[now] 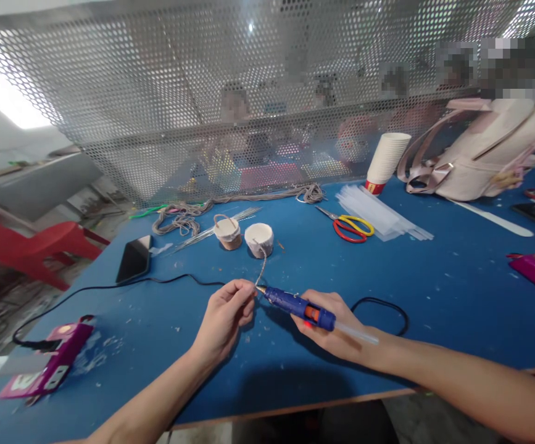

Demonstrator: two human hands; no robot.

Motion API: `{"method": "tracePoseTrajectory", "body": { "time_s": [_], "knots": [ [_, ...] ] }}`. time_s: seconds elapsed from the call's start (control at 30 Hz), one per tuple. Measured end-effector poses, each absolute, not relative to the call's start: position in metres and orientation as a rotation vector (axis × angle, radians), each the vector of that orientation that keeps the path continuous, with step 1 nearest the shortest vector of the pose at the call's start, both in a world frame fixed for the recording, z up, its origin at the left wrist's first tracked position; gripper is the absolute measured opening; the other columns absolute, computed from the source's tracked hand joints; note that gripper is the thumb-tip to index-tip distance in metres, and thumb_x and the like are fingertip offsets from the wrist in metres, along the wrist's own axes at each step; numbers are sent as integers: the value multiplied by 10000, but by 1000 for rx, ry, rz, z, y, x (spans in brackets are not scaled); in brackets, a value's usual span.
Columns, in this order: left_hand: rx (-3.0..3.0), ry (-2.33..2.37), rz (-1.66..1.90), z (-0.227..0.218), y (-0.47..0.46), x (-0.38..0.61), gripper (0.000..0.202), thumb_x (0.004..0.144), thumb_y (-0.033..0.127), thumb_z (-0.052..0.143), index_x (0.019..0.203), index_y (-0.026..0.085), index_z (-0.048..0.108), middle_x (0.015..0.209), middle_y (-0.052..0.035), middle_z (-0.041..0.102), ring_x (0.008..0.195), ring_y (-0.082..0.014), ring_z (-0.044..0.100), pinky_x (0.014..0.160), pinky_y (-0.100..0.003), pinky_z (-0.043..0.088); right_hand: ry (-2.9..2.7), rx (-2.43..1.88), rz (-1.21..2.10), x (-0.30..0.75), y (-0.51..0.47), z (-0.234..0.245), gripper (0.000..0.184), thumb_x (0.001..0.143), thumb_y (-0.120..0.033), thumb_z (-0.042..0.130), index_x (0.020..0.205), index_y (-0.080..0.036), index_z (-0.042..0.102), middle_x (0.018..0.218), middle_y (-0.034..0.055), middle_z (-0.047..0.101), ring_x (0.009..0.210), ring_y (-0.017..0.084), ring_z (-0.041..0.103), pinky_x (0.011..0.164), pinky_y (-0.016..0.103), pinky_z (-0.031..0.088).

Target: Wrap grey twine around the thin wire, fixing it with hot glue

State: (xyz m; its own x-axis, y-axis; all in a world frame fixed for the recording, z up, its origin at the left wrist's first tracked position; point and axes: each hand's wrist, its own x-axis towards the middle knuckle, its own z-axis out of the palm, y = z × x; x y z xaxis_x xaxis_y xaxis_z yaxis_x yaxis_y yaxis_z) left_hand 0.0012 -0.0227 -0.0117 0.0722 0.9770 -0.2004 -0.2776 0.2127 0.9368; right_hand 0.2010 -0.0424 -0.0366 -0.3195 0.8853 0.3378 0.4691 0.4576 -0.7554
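In my right hand (329, 320) is a blue glue gun (290, 300) with a clear glue stick (357, 333) poking out of its back. Its metal nozzle meets the fingertips of my left hand (228, 314). Those fingers pinch the end of a thin twisted cord (262, 269). From there the cord runs up to a small white-topped cup (258, 239), which stands on the table. Just left of it is a second small cup (228, 232), brown below and white above, with a cord loop arching over its top.
Red-and-yellow scissors (350, 227), clear glue sticks (378, 213), stacked paper cups (390, 157) and a pale bag (475, 151) lie toward the right. Bundled grey cord (179, 219), a phone (134, 258) and a purple power strip (49, 364) are leftward. A perforated metal screen (165, 80) borders the back.
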Motion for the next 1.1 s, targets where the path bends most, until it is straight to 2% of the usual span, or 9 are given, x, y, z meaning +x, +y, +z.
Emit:
{"method": "tracePoseTrajectory", "body": {
  "time_s": [0.17, 0.33, 0.5, 0.63, 0.83, 1.03, 1.1],
  "knots": [
    [873, 1057, 1138, -10, -23, 2, 240, 677, 333, 740, 666, 128, 614, 549, 24, 465, 450, -49, 311, 398, -173, 210, -1934, -1160, 669, 201, -41, -36, 148, 769, -244, 544, 649, -208, 465, 552, -38, 478, 479, 97, 410, 504, 211, 332],
    [883, 1048, 1124, -11, -22, 1, 246, 697, 351, 724, 676, 136, 607, 494, 45, 416, 440, -56, 295, 404, -177, 204, -1961, -1102, 698, 200, -42, -37, 106, 771, -242, 540, 687, -204, 487, 589, -25, 505, 499, 101, 442, 522, 213, 353],
    [882, 1045, 1138, -12, -22, 1, 231, 701, 327, 725, 678, 129, 608, 542, 27, 451, 455, -53, 303, 400, -174, 209, -1944, -1141, 662, 202, -41, -39, 117, 764, -240, 554, 678, -205, 483, 578, -29, 498, 492, 101, 432, 514, 212, 344],
    [875, 1036, 1141, -13, -22, 1, 230, 712, 334, 716, 685, 134, 606, 508, 41, 424, 450, -55, 300, 402, -172, 217, -1974, -1088, 675, 201, -42, -40, 89, 768, -229, 546, 700, -206, 493, 596, -25, 517, 504, 102, 455, 531, 212, 362],
    [903, 1081, 1173, -11, -21, 0, 242, 694, 347, 725, 676, 134, 612, 569, 21, 469, 463, -56, 318, 406, -178, 233, -1905, -1077, 685, 206, -40, -25, 113, 794, -248, 535, 698, -208, 488, 600, -27, 529, 506, 102, 468, 522, 208, 376],
    [982, 1111, 1265, -12, -20, -3, 242, 713, 363, 705, 655, 152, 603, 552, 40, 444, 476, -63, 331, 432, -184, 250, -1952, -1128, 449, 222, -21, -28, 74, 792, -260, 520, 812, -197, 485, 689, -1, 554, 537, 115, 485, 537, 223, 372],
    [1023, 1129, 1300, -13, -20, -5, 229, 723, 359, 698, 654, 162, 603, 541, 47, 436, 482, -67, 338, 449, -188, 265, -2065, -1236, 313, 228, -11, -33, 127, 777, -245, 513, 885, -182, 494, 769, 28, 570, 578, 135, 509, 551, 240, 362]
  ]
}}
